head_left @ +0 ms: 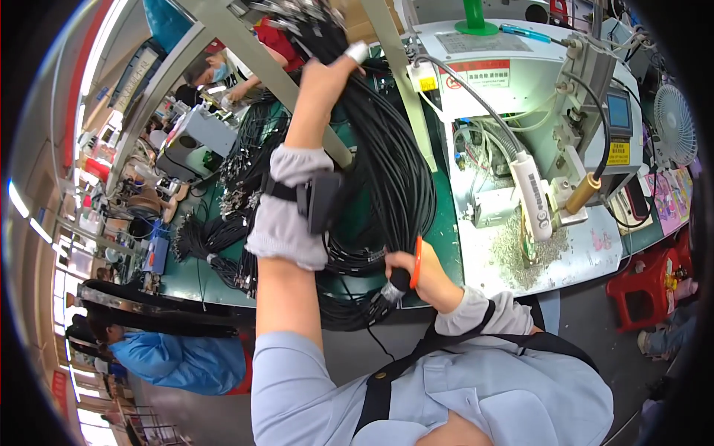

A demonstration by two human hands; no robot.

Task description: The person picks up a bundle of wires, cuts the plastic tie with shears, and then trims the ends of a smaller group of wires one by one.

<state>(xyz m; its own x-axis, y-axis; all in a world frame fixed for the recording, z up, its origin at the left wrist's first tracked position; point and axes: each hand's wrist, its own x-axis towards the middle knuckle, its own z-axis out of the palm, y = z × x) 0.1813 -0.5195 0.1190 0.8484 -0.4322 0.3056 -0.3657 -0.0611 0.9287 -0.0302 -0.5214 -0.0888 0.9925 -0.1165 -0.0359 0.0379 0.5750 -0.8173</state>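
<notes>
A thick bundle of black cables (390, 163) hangs in a long curve between my two hands. My left hand (327, 83), raised high, is closed around its upper part, just below the metal connector ends (309, 26). White wrapping covers one of its fingertips. Lower down, my right hand (425, 273) is closed on the bundle's other end, beside a pale tie (390, 292) wound around the cables. An orange band (416, 262) circles the right hand or wrist. The fingers behind the bundle are hidden.
More black cable bundles (216, 238) lie on the green bench (193, 286) to the left. A metal frame post (398, 82) stands beyond the bundle. At right are a machine (532, 193) with metal scraps, a small fan (675, 123) and a red stool (632, 297). Other people work at left.
</notes>
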